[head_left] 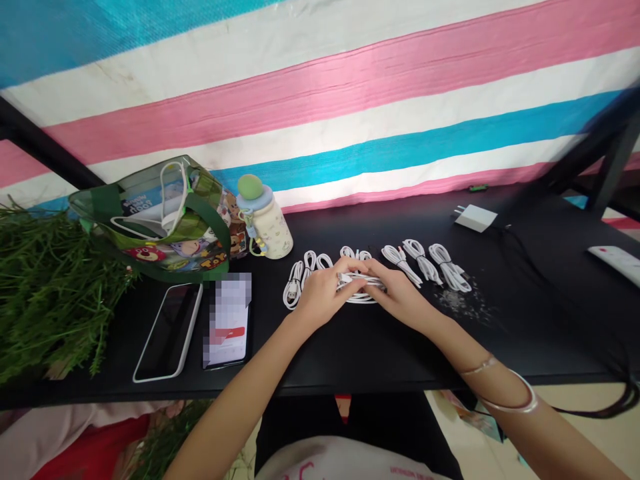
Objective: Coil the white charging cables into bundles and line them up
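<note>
My left hand (323,293) and my right hand (400,297) meet at the middle of the black table (380,353), both with fingers closed on a looped white USB cable (361,283). Its loops show between and below my fingers, and part of the bundle is hidden by my hands. Just left of my left hand lies another white cable (295,287) with its plug showing. To the right of my right hand lie several bundled white cables (423,261) side by side.
A white charger plug (475,218) sits at the back right, and a white remote (615,263) lies at the right edge. On the left are two phones (167,331), a clear green bag (150,220), a bottle (265,223) and green plant sprigs (50,287).
</note>
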Action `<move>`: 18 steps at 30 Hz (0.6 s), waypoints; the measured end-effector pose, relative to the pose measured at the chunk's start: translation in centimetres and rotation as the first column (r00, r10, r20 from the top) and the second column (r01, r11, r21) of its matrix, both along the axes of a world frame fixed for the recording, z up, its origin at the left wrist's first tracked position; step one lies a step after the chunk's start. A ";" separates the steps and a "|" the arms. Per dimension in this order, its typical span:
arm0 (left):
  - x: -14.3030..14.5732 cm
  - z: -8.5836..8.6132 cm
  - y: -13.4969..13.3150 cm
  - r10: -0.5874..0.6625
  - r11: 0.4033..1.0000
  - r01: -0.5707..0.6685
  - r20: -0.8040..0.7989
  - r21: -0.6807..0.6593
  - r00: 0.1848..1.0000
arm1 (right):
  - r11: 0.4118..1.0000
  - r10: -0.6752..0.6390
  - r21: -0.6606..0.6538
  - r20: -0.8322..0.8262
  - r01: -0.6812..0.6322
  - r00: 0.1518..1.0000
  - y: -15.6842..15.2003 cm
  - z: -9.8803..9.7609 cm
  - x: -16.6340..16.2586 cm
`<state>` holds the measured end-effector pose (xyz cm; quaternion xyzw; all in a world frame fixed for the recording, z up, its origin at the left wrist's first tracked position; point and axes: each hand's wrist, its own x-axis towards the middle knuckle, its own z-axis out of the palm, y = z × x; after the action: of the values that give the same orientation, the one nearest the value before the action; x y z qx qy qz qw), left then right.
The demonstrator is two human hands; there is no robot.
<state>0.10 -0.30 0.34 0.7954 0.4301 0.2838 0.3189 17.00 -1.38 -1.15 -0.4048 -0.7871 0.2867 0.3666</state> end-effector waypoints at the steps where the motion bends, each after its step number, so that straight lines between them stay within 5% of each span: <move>1: 0.0 0.1 0.0 -0.002 1.000 0.002 -0.006 0.008 1.000 | 1.000 -0.006 0.003 0.002 0.006 1.000 0.0 0.0 0.0; 9: -0.2 0.2 0.2 -0.008 0.999 0.008 0.014 0.041 1.000 | 0.998 -0.060 0.035 -0.042 0.062 0.997 0.4 -1.8 0.1; 18: 0.0 -0.2 0.3 0.070 0.997 -0.071 0.112 0.008 0.991 | 0.995 -0.033 -0.098 -0.133 0.020 0.991 0.0 -0.1 -0.2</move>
<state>0.05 -0.02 0.15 0.7644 0.4379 0.3414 0.3276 16.78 -1.34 -1.28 -0.4123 -0.7404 0.3461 0.4025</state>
